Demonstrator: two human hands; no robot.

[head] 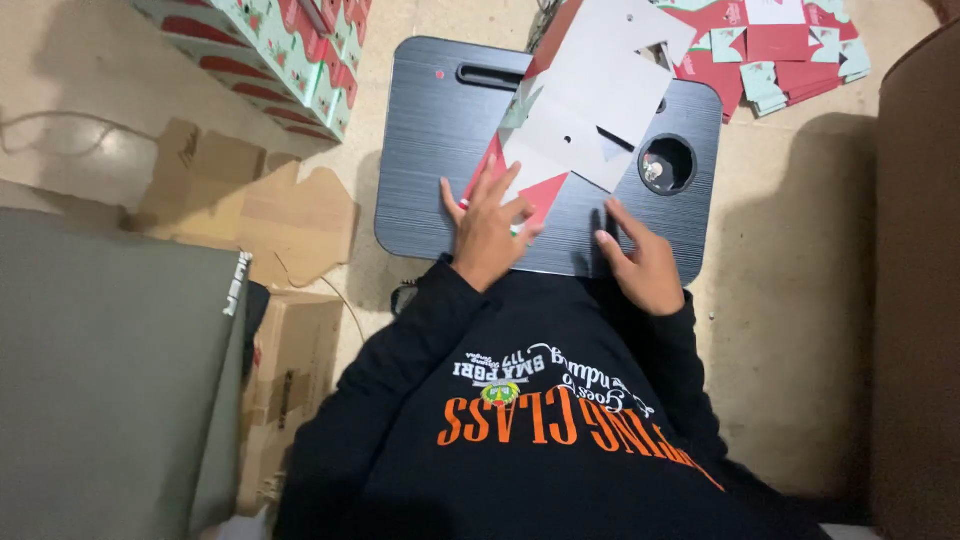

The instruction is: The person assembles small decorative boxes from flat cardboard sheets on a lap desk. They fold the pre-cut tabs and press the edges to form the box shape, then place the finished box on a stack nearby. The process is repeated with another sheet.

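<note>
Black sweatshirt with orange lettering (560,440) fills the bottom of my view, so that's me hunched over the black ridged lap-desk surface (430,150) on the tile floor. Going left to right: a grey-green slab (110,370) at the far left, flattened brown cardboard scraps (250,205) next to it, and a stack of red-and-green printed boxes (270,55) up top.

On the surface itself, my left hand (487,232) lies flat with the fingers spread, pressing down the near corner of the flat die-cut carton blank, white inside with red and green print showing at the edges (590,95). That blank runs diagonally from my hand up past the far edge of the surface. My right hand (640,265) rests on the bare surface just beside it, fingers loosely open, pinching nothing.

My take on doing this bit well: keep the left palm's weight right on the fold line so the blank can't skate on that slick top, and bring the right hand in to crease evenly along the score.

Further right there's the round cup hole (667,163), and a pile of more printed blanks (790,50) on the floor beyond.
</note>
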